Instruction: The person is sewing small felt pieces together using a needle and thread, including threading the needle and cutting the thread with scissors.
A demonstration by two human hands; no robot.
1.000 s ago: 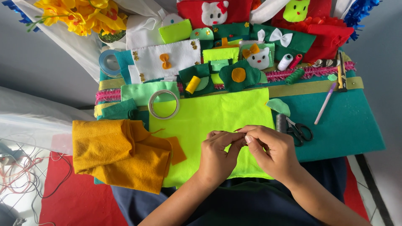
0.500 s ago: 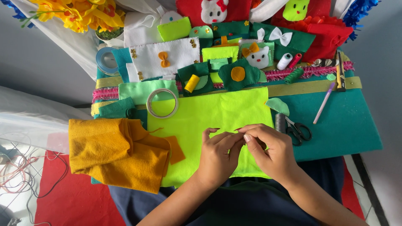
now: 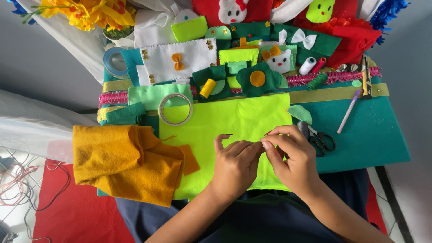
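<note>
A lime-green felt sheet (image 3: 225, 121) lies spread on a teal board (image 3: 373, 135) across my lap. My left hand (image 3: 234, 166) rests on the felt's lower middle, fingers curled, thumb raised. My right hand (image 3: 292, 157) sits beside it, its thumb and forefinger pinched together against the left fingertips. Whatever is pinched is too small to see. Both hands meet over the felt's right half.
Folded mustard cloth (image 3: 121, 162) lies left of the felt. A tape ring (image 3: 175, 109) sits on its upper left corner. Black scissors (image 3: 321, 139) and a purple pen (image 3: 348, 111) lie to the right. Felt crafts, thread spools (image 3: 208, 88) and yellow flowers (image 3: 90, 13) crowd the back.
Both hands stay pinched together over the felt with only slight finger shifts. The view has drifted a little.
</note>
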